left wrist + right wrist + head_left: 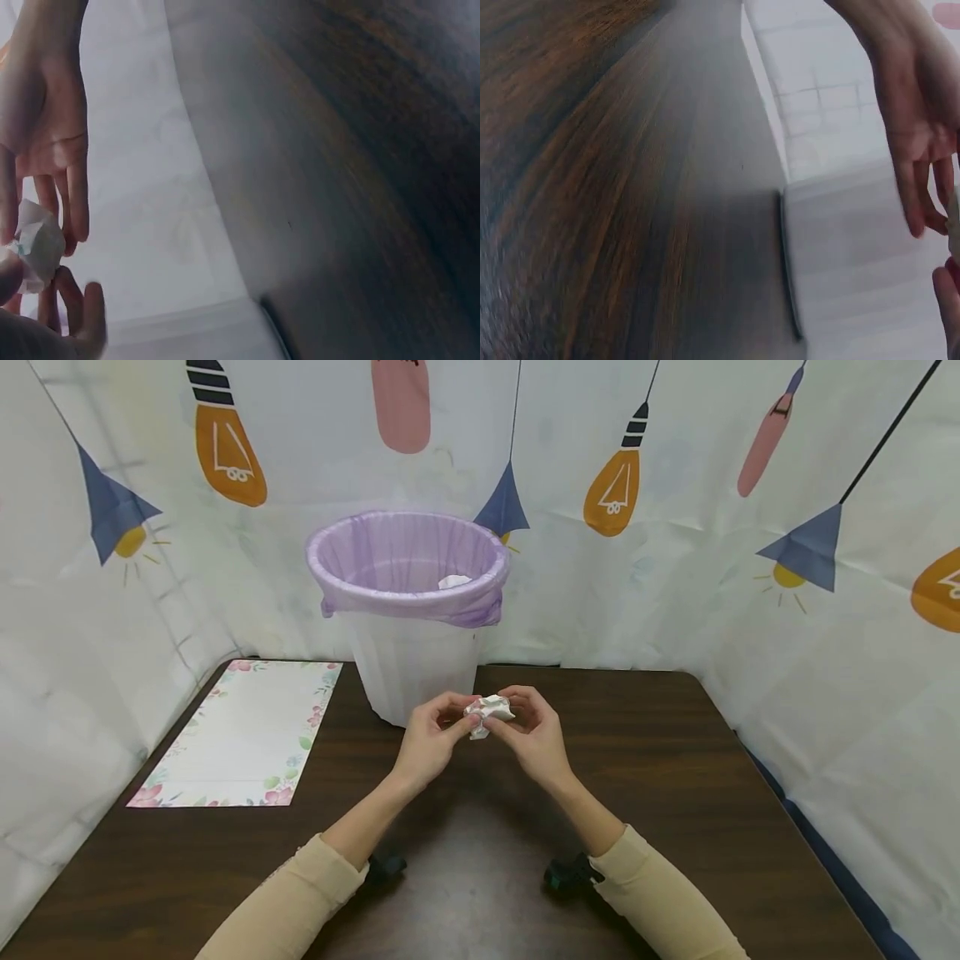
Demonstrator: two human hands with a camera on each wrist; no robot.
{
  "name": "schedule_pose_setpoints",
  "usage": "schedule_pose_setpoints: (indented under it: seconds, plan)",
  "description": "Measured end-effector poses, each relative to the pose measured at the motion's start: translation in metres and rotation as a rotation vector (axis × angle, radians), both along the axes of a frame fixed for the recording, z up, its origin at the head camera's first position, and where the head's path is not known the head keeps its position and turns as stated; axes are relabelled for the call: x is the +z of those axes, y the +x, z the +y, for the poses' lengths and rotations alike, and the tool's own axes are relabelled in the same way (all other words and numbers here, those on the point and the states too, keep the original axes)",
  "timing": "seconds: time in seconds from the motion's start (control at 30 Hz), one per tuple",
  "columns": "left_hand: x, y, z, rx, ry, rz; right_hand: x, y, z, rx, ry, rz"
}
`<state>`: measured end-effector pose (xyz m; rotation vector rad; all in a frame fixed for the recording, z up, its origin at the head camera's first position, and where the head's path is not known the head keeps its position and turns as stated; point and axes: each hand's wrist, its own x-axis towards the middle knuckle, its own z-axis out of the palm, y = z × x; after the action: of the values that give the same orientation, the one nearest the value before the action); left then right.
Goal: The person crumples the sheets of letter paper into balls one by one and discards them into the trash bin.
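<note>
As I look down through the head camera, both hands are over the dark table (660, 760), well apart from its left and right edges. The left hand (431, 739) and right hand (536, 739) share a crumpled paper (491, 707), each pinching it between thumb and fingertips. Its long axis runs roughly from hand to hand, with one flap pointing back towards me. Just beyond the left hand, the bin (408, 660) with its purple bag (408, 604) limits my room; more room lies to the right, up to the rounded far corner. The flowered sheet (240, 735) lies along the left edge.

Through the left wrist camera, I see the paper at the picture's left border, between both hands' fingertips.

Through the right wrist camera, the paper barely shows at the right border; I cannot tell its direction from there.
</note>
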<state>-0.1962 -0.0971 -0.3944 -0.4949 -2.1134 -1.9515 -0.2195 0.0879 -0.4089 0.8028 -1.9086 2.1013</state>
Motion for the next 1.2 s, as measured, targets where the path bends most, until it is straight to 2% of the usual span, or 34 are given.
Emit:
schedule_pose_setpoints:
  seconds: [0.23, 0.4, 0.57, 0.8, 1.0, 1.13, 1.2]
  plan:
    - [-0.001, -0.003, -0.007, -0.018, -0.01, 0.018, 0.004, 0.0, 0.0, 0.0, 0.009, 0.007]
    - [0.002, -0.002, -0.012, -0.083, -0.037, 0.017, 0.005, -0.001, 0.001, -0.006, 0.003, 0.055]
    - [0.008, 0.002, -0.012, -0.142, -0.067, 0.006, 0.006, -0.002, 0.004, -0.027, -0.028, 0.089]
    - [0.025, 0.007, -0.015, -0.167, -0.017, -0.01, 0.016, -0.008, 0.01, -0.034, -0.075, 0.118]
    - [0.043, 0.011, -0.035, -0.074, -0.048, 0.056, 0.032, -0.015, 0.018, -0.013, -0.072, 0.178]
    - [0.059, 0.009, -0.053, 0.05, -0.017, 0.136, 0.044, -0.019, 0.022, -0.006, -0.047, 0.226]
    - [0.068, 0.007, -0.062, 0.134, 0.038, 0.17, 0.051, -0.021, 0.024, -0.009, -0.026, 0.251]
